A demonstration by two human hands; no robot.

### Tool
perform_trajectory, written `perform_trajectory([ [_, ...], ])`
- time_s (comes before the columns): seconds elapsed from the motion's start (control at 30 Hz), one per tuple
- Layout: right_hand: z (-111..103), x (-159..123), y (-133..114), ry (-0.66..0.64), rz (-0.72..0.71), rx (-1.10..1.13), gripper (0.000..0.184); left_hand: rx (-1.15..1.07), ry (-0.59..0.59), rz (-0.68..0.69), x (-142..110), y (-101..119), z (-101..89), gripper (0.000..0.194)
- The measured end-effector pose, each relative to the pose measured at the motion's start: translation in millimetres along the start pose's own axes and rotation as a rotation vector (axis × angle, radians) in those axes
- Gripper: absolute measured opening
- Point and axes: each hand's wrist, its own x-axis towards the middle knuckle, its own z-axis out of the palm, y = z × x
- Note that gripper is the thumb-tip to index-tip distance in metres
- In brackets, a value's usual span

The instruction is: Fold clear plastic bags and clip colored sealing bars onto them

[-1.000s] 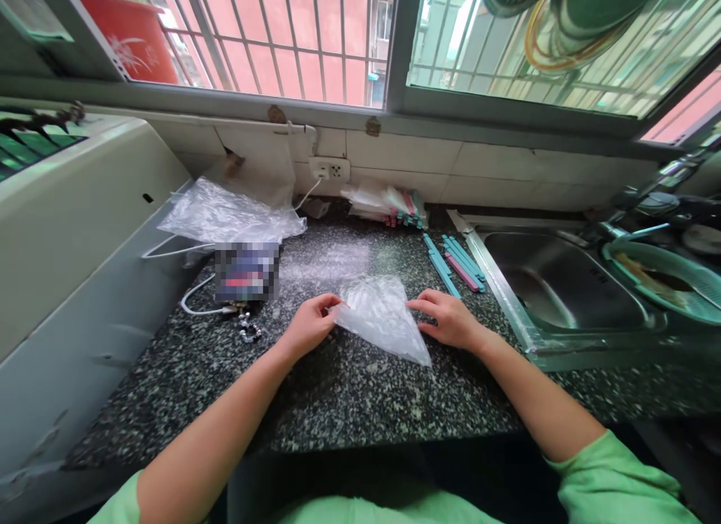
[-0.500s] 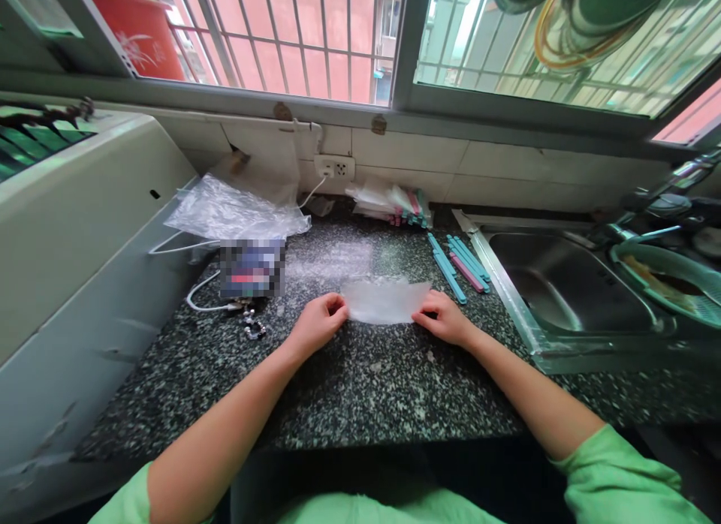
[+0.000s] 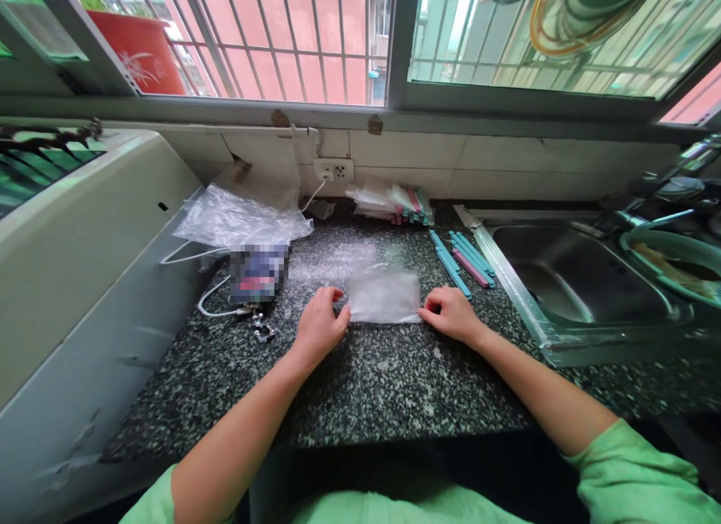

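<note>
A small translucent plastic bag (image 3: 384, 296) lies on the speckled dark countertop (image 3: 372, 389) in front of me. At its left edge is my left hand (image 3: 322, 323), thumb and fingers apart, the thumb close to the lower left corner. My right hand (image 3: 451, 314) is closed in a pinch at the bag's lower right corner. Just beyond the right hand lie blue bag-sealing clips (image 3: 449, 263) and a pink clip (image 3: 471, 269), side by side.
Against the tiled wall sits a pack of clips and bags (image 3: 391, 201). Left of it are crumpled clear plastic (image 3: 239, 220), a blurred-out device (image 3: 257, 272) with a white cable (image 3: 211, 308), and a beaded strap (image 3: 262, 328). A steel sink (image 3: 555, 276) borders the right side.
The bag now lies flatter and looks taller, its upper part spread away from me. My left hand's fingers have parted from their pinch. My right hand stays at the corner.
</note>
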Motion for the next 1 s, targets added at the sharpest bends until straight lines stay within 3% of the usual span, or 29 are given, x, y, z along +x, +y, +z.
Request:
perform_trajectory([
  [0.07, -2, -1, 1, 0.111, -0.046, 0.003, 0.016, -0.001, 0.131, 0.182, -3, 2, 0.2, 0.019],
  [0.1, -2, -2, 1, 0.157, -0.094, 0.015, 0.012, -0.007, 0.129, 0.289, -4, 3, 1.1, 0.020],
  [0.17, -1, -2, 1, 0.170, -0.222, 0.031, 0.010, 0.002, 0.008, 0.468, -6, 6, 4.4, 0.021],
  [0.23, 0, -2, 1, 0.113, -0.317, 0.006, 0.010, 0.051, -0.163, 0.546, -8, 8, 8.4, 0.021],
  [0.3, -2, -2, 3, 0.075, -0.343, -0.043, 0.013, 0.106, -0.274, 0.525, -8, 6, 11.3, 0.024],
  [0.37, -5, -2, 4, 0.077, -0.352, -0.062, 0.013, 0.128, -0.304, 0.472, -8, 3, 12.3, 0.029],
  [0.5, -9, -3, 7, 0.046, -0.453, -0.082, 0.019, 0.122, -0.271, 0.412, -6, -3, 12.1, 0.036],
  [0.67, 0, -1, 2, 0.074, -0.520, -0.185, 0.017, 0.125, -0.241, 0.437, -5, -2, 13.2, 0.034],
  [0.8, -3, -3, -5, 0.100, -0.559, -0.143, 0.016, 0.150, -0.297, 0.475, -5, -2, 14.9, 0.049],
  [0.9, -8, -5, -8, 0.065, -0.625, -0.119, 0.012, 0.233, -0.336, 0.367, -3, -7, 16.7, 0.060],
  [1.0, -9, -5, -10, 0.056, -0.647, -0.109, 0.012, 0.316, -0.256, 0.300, -1, -10, 16.8, 0.066],
])
